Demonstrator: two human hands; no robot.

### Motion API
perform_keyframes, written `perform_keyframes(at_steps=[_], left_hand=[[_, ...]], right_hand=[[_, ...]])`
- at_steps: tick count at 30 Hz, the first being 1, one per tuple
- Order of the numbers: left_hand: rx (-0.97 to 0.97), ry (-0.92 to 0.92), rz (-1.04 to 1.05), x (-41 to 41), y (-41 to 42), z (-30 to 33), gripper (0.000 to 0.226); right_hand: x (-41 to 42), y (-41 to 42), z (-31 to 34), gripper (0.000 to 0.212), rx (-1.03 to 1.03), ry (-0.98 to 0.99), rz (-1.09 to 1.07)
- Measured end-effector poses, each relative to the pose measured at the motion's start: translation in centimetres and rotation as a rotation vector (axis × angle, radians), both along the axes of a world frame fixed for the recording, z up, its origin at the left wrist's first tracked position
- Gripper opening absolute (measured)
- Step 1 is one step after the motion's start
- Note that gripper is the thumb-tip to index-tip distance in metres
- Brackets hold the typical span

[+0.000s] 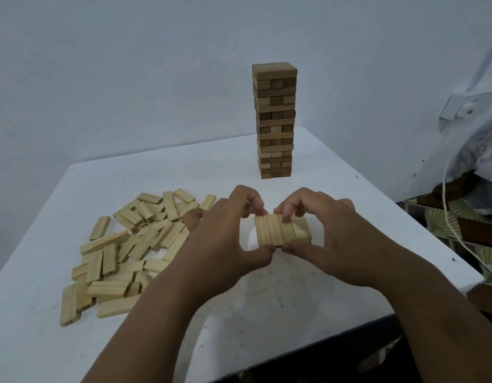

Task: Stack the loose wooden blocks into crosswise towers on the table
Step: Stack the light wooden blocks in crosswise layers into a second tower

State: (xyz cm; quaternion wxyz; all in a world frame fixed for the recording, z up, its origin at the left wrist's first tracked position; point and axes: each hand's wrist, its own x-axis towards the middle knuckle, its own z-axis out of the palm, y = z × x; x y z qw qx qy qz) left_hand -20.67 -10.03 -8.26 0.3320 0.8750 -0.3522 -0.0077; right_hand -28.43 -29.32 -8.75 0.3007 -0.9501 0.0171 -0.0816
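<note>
White surface [267,313] under both hands: my left hand [225,239] and right hand [330,233] pinch a new low stack [280,230], squaring it before fetching blocks [128,244] lying left.

White cable [448,217] hangs beside patterned fabric [443,219]; wall socket [460,106] above.

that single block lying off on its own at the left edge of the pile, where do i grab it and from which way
Pinch the lone block across its two long sides near the middle, coming straight down from above. It lies flat on the table, slightly apart from the loose pile, so both long edges look exposed. The left hand is nearer, though both hands now hold the small stack.
</note>
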Motion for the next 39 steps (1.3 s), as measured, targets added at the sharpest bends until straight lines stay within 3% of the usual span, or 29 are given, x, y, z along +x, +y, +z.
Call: perform_keyframes(at_steps=[7, 21, 39], left_hand=[[0.077, -0.085, 0.008, 0.7, -3.4, -0.2, 0.058], [0.180, -0.011, -0.002, 1.6, -4.9, -1.0, 0.059], [0.145, 0.025, 0.000, 1.9, -4.8, -1.5, 0.071]], right_hand=[[1.1, -2.3, -1.0, 0.049, -0.050, 0.014, -0.094], [1.7, -3.2, -1.9, 0.047, -0.002, 0.074, -0.082], [1.7, -3.3, -2.0, 0.048, -0.001, 0.081, -0.096]])
